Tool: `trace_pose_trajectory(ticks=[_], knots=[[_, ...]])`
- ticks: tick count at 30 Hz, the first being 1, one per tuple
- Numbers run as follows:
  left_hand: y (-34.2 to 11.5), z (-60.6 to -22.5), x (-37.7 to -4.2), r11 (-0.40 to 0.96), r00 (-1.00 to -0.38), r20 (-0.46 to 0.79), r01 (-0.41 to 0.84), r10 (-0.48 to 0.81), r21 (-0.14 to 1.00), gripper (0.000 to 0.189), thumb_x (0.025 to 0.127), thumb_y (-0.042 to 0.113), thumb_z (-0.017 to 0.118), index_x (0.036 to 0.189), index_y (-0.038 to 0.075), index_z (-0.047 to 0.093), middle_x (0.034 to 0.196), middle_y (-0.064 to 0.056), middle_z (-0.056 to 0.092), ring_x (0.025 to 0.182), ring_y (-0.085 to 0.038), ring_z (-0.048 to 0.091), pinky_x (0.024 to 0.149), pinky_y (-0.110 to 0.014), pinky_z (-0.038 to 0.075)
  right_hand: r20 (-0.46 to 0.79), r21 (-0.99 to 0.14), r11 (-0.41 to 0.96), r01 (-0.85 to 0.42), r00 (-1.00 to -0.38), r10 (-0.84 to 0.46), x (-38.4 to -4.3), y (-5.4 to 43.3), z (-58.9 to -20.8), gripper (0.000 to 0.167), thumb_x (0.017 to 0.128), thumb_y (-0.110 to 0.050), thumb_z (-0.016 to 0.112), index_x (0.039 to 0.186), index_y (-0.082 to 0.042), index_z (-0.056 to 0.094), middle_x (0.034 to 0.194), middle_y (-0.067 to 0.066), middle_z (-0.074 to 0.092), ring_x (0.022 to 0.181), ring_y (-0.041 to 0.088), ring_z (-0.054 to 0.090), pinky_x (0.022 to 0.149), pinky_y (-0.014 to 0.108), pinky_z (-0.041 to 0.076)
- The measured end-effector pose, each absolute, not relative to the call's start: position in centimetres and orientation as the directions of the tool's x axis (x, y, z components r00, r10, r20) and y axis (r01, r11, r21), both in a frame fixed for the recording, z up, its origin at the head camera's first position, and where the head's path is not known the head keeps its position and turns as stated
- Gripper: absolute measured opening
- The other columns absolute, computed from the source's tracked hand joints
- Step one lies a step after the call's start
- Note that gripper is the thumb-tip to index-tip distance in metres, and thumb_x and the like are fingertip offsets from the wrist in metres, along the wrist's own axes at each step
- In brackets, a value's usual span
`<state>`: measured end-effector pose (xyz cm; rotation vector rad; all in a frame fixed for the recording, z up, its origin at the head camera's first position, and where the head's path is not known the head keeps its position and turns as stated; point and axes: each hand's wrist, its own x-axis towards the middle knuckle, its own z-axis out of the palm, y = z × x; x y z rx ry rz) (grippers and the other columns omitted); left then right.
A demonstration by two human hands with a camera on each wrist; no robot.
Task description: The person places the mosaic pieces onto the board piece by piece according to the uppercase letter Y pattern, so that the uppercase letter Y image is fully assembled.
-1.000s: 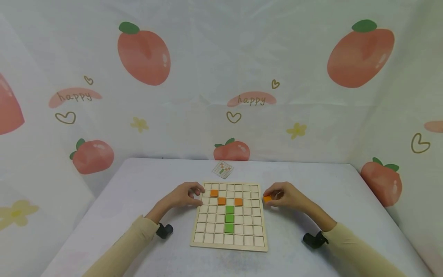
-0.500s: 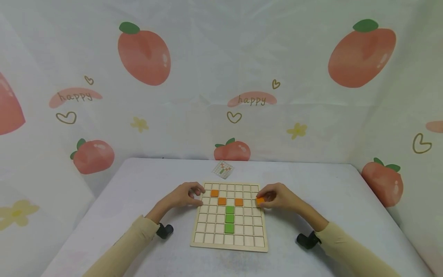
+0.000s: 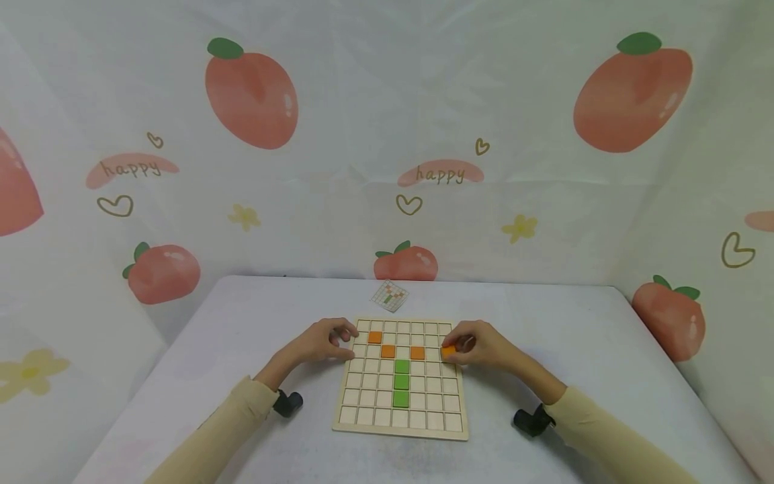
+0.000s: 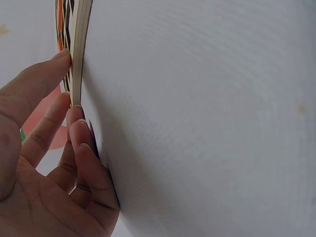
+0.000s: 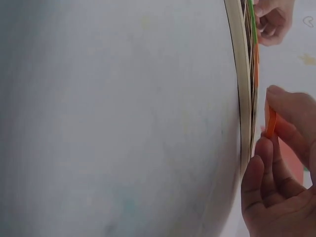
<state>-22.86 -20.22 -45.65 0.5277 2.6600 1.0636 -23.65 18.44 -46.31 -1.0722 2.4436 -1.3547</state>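
A wooden grid board (image 3: 434,422) lies on the table, with orange square tiles (image 3: 417,353) and green square tiles (image 3: 401,382) set in some of its cells. My left hand (image 3: 323,340) rests at the board's left edge, thumb and fingertips touching the rim (image 4: 79,54). Between thumb and fingers, my right hand (image 3: 484,346) pinches another orange tile (image 5: 271,121). That tile is over the right part of the board; in the right wrist view it appears raised above the surface and tilted. Part of it is hidden by the fingers in the head view.
Behind the board, a small pattern card (image 3: 390,296) showing a coloured grid lies on the white table (image 3: 290,299). A printed fabric backdrop (image 3: 338,101) hangs past the table's far edge. Each wrist carries a small black camera (image 3: 532,422).
My right hand has moved left, carrying the orange tile from beside the board's right edge to over its right-hand cells. The left hand has stayed put at the rim.
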Motion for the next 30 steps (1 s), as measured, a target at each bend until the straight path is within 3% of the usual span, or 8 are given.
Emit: trace_pose_trajectory(ticks=[16, 30], knots=[[-20.3, -45.8, -22.9, 0.656, -0.907, -0.069, 0.247, 0.416, 0.713, 0.036, 0.082, 0.015, 0.087, 0.113, 0.008, 0.070, 0.095, 0.000, 0.059, 0.080, -0.018, 0.052, 0.072, -0.033, 0.045, 0.159, -0.738, 0.438, -0.513, -0.763, -0.626, -24.0, 16.2, -46.1, 0.023, 0.084, -0.017, 0.086, 0.103, -0.008, 0.078, 0.094, -0.004, 0.068, 0.080, 0.017, 0.058, 0.072, 0.028, 0.051], [-20.4, -45.6, -22.9, 0.663, -0.907, -0.074, 0.245, 0.414, 0.708, 0.037, 0.082, 0.016, 0.087, 0.114, 0.009, 0.070, 0.096, -0.001, 0.059, 0.080, -0.018, 0.052, 0.073, -0.033, 0.045, 0.165, -0.745, 0.466, -0.478, -0.809, -0.565, -25.0, 14.7, -46.5, 0.021, 0.082, -0.011, 0.086, 0.101, -0.007, 0.078, 0.085, -0.003, 0.064, 0.077, 0.016, 0.056, 0.070, 0.029, 0.049]])
